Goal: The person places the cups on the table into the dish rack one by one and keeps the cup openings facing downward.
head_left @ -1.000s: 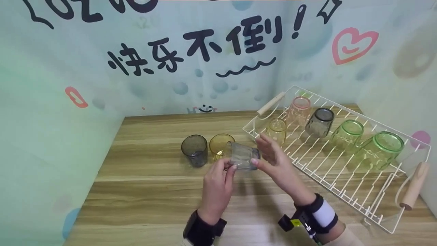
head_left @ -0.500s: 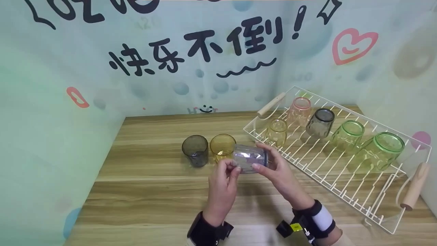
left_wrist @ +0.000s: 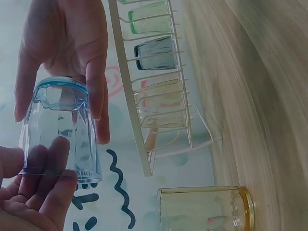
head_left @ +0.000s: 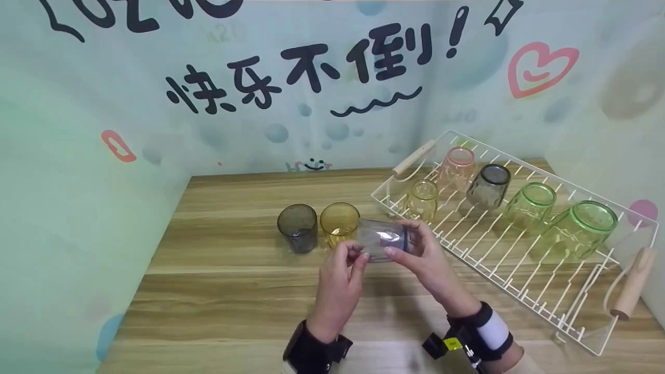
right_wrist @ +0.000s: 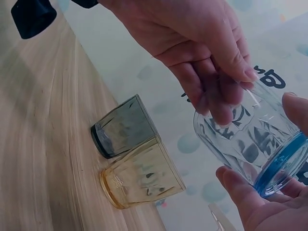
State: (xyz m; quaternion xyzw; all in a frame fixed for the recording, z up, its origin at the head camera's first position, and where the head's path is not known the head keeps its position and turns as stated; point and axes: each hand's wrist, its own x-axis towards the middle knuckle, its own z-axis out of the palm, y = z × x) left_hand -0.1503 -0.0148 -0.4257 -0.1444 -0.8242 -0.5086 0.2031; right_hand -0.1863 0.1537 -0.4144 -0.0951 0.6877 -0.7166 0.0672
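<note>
A clear glass is held sideways above the table, right of the amber glass; its rim is pinched by the left hand, its base seemingly gripped by the right hand.

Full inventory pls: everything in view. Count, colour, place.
Wood-grain table: 1, brown, foreground
Printed backdrop: 1, pale blue-green with black and pink print, behind table
Wire rack: 1, white, on table, right
Wooden handles: 2, tan, rack ends
Pink glass tumbler: 1, pink, upside down in rack
Yellow glass tumbler: 1, pale yellow, same
Dark glass tumbler: 1, grey, same
Green glass tumblers: 2, green, same
Smoky glass tumbler: 1, grey, upright on table
Amber glass tumbler: 1, amber, upright, right of smoky one
Clear glass tumbler: 1, bluish, held sideways above table
Wrist straps: 2, black, one per wrist
Left hand: 1, bare, pinching clear tumbler's rim
Right hand: 1, bare, gripping its base end
</note>
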